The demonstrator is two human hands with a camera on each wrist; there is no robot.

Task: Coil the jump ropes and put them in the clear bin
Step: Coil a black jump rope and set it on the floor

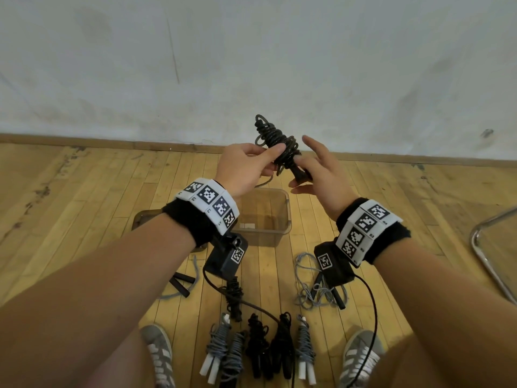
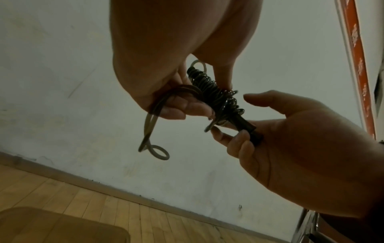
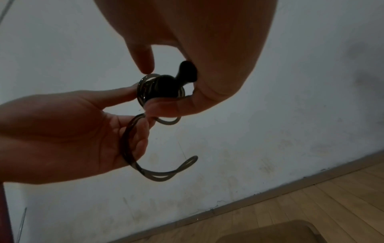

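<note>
The clear bin (image 1: pixel 275 204) sits on the floor directly below both hands, open and holding no rope. The black rope bundle (image 1: pixel 275 142) is upright above it, handles down: left hand (image 1: pixel 246 166) pinches the wound middle, right hand (image 1: pixel 316 175) curls round the handles, index finger extended. Only the wrist views show the loose tail (image 2: pixel 152 129) hanging from the left fingers, unwound.

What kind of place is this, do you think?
Probably a gym or sports hall: a wooden strip floor, a plain scuffed wall, and many jump ropes laid out near a clear bin.
</note>
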